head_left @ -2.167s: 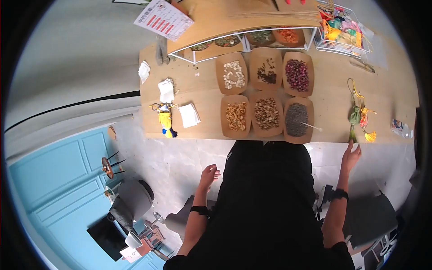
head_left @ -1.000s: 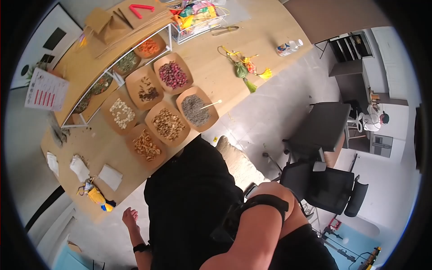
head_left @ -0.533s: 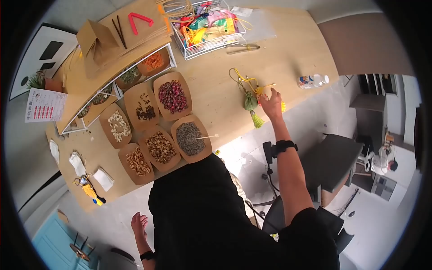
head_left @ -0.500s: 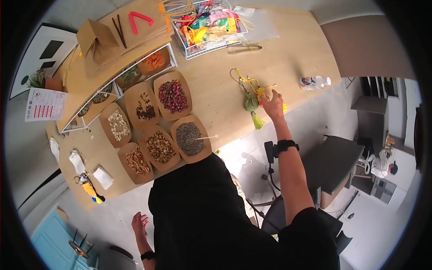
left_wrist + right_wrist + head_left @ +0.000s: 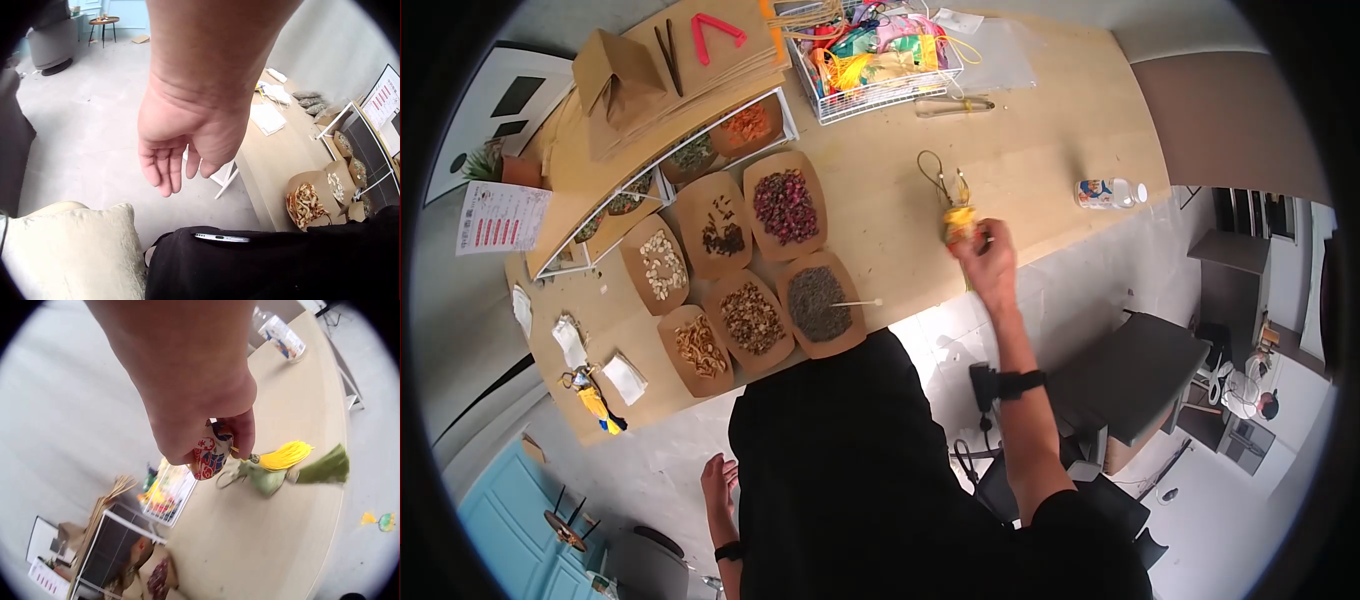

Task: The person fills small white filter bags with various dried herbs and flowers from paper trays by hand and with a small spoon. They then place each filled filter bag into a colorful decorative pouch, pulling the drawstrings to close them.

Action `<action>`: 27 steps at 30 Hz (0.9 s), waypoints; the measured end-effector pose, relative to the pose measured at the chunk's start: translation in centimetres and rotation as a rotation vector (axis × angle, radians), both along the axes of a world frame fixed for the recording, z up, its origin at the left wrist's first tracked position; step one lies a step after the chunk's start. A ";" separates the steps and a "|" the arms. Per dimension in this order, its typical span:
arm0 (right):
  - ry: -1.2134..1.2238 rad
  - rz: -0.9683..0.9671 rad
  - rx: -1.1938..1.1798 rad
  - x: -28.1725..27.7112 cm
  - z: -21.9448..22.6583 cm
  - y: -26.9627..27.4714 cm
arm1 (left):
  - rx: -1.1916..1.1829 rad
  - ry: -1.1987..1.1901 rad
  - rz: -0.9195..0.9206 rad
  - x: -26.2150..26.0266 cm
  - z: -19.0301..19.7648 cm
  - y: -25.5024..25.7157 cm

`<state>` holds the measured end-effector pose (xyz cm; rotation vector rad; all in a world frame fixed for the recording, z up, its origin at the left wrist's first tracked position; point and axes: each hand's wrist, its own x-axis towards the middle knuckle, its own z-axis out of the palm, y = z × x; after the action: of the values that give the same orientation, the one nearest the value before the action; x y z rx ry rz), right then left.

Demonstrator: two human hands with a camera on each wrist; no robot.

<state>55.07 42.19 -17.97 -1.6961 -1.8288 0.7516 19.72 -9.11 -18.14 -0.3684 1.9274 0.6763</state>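
My right hand [image 5: 990, 262] pinches a small patterned sachet [image 5: 211, 453], red, white and dark blue, between thumb and fingers. Its yellow tassel [image 5: 287, 455] trails out past the fingers in the right wrist view. Right behind it is a green sachet [image 5: 267, 481] with a green tassel [image 5: 325, 467], mostly covered by the hand in the head view. A looped cord [image 5: 932, 172] lies on the table beyond them. My left hand [image 5: 187, 134] hangs beside my body, below the table's front edge, fingers loosely bent and holding nothing.
Several paper trays of dried herbs, such as rosebuds [image 5: 787, 208] and grey grains [image 5: 820, 305], stand left of the right hand. Behind are a wire basket [image 5: 880, 70] of colourful pouches and tongs [image 5: 955, 106]. A bottle [image 5: 1110, 193] lies at right; white pouches [image 5: 624, 378] lie far left.
My right hand came from below the table edge to the patterned sachet, then moved left with it over the green one. The head view turned right. My left hand stays low.
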 end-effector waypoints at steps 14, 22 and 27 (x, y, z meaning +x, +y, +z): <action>0.081 -0.100 -0.122 -8.7 3.6 -3.6 | 0.045 -0.065 -0.055 -1.7 -1.6 0.4; -0.216 -0.117 -0.055 -6.9 -4.6 -3.6 | -0.017 -0.027 -0.198 -0.2 0.8 2.3; -0.467 -0.091 0.020 -7.2 -2.0 -4.7 | -0.010 0.038 -0.183 0.7 1.1 3.4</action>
<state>47.82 37.52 -19.92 -2.0531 -2.0268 0.3110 20.41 -5.71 -17.03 -0.1836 1.9727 0.5576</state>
